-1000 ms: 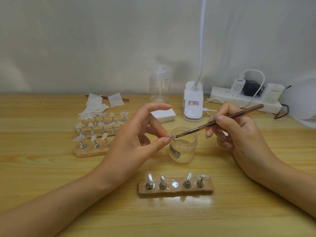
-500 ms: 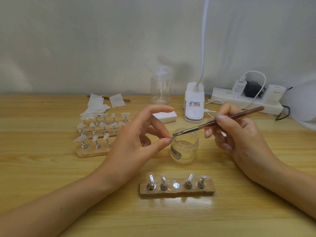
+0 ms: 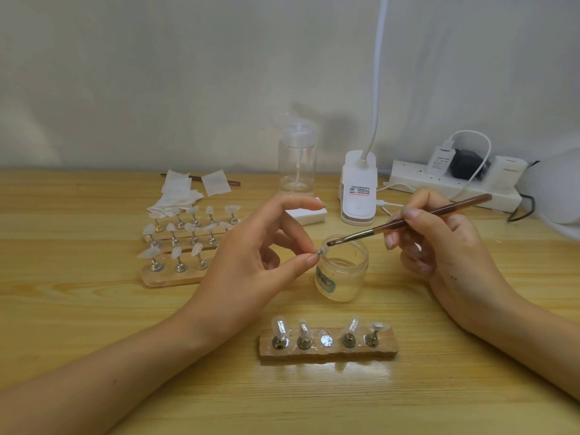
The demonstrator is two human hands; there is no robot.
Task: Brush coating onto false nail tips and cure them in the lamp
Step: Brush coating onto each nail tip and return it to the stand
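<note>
**Brush Meeting a Nail Tip at the Rim of the Open Jar**

The left hand (image 3: 251, 262) pinches a small clear nail tip (image 3: 322, 250) between the thumb and a curled finger, with the forefinger arched free above. Whether a stand sits under the tip cannot be told. The right hand (image 3: 439, 246) grips a brown brush (image 3: 408, 222) like a pen. Its handle slants up to the right and its bristles touch the nail tip.

Brush and tip meet over the left rim of an open glass jar (image 3: 342, 277). The jar stands on the wooden table (image 3: 94, 324) just beside the left thumb. In front of the jar, and apart from it, lies a wooden strip (image 3: 328, 353) with four clear tips on metal stands and one bare metal disc in its middle slot. Open tabletop runs from this strip to the near edge and beneath both forearms.

To the left, more strips (image 3: 175, 277) carry rows of pale tips, and the left hand covers their right ends. Behind them lies a heap of white wipes (image 3: 179, 196), with a second brush (image 3: 232, 183) partly under it. Along the wall stand a clear pump bottle (image 3: 296, 164), a white clip lamp (image 3: 357, 189) whose neck rises out of view, and a power strip (image 3: 408, 177) with plugs in it. A white block (image 3: 309, 215) lies behind the left forefinger. A white dome (image 3: 555, 189) is cut off by the right edge, near the end of the brush handle.
</note>
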